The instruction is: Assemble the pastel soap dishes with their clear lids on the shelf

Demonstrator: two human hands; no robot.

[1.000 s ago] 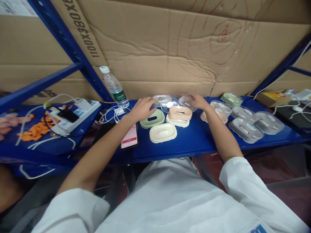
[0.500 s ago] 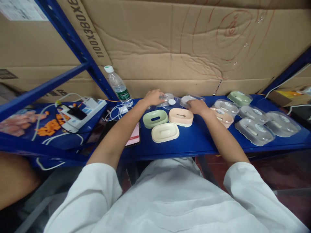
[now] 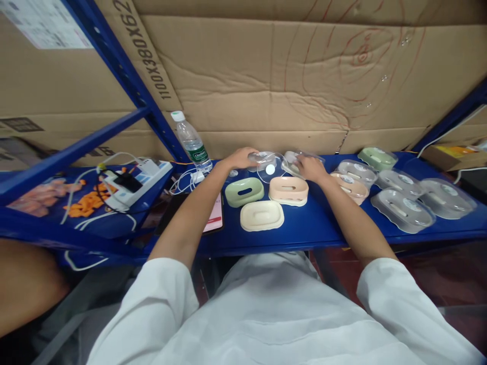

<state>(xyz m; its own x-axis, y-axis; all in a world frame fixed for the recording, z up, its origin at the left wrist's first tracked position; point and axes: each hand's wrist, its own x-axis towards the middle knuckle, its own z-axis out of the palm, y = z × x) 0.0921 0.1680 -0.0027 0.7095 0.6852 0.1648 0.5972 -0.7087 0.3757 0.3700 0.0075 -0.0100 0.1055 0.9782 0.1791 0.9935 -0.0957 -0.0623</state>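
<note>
My left hand is at the back of the shelf, fingers closed on the edge of a clear plastic cover. To the right, my right hand pinches a second clear cover, tilted a little. Between them lies a clear piece with a round white sticker. Nearer me are a green oval shell with a slot, a peach slotted oval shell sitting on a cream base, and a separate cream oval tray. My fingertips are partly hidden.
Several covered oval boxes stand at the right, a green one behind them. At left are a water bottle, a phone, a white cable, a power strip and orange pieces. Cardboard backs the blue shelf.
My right hand has settled from a blurred motion onto the right clear cover. My left hand has moved from above the green shell to the left clear cover. The camera view has shifted slightly.
</note>
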